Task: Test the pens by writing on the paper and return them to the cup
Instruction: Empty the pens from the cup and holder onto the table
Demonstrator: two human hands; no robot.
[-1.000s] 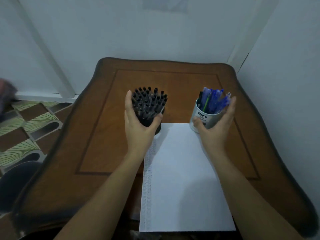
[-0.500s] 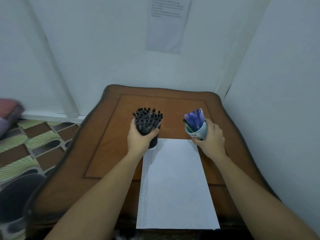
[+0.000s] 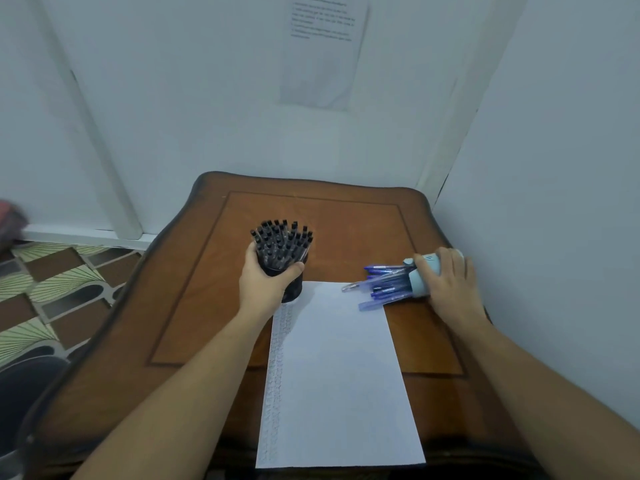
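My left hand (image 3: 266,282) grips a black cup (image 3: 292,289) that stands upright on the wooden table (image 3: 207,306), packed with several black pens (image 3: 282,242). My right hand (image 3: 446,282) holds a pale blue cup (image 3: 417,284) tipped on its side, mouth pointing left. Several blue pens (image 3: 384,284) slide out of it onto the table and the top right corner of the white paper (image 3: 339,375). A column of small marks runs down the paper's left edge.
White walls close in behind and to the right of the table, with a printed sheet (image 3: 322,46) stuck on the back wall. Patterned floor tiles (image 3: 52,289) and a dark round bin (image 3: 31,393) lie to the left.
My right hand has tipped the pale blue cup from upright onto its side, and the blue pens now spill leftward. The left hand still holds the black cup upright.
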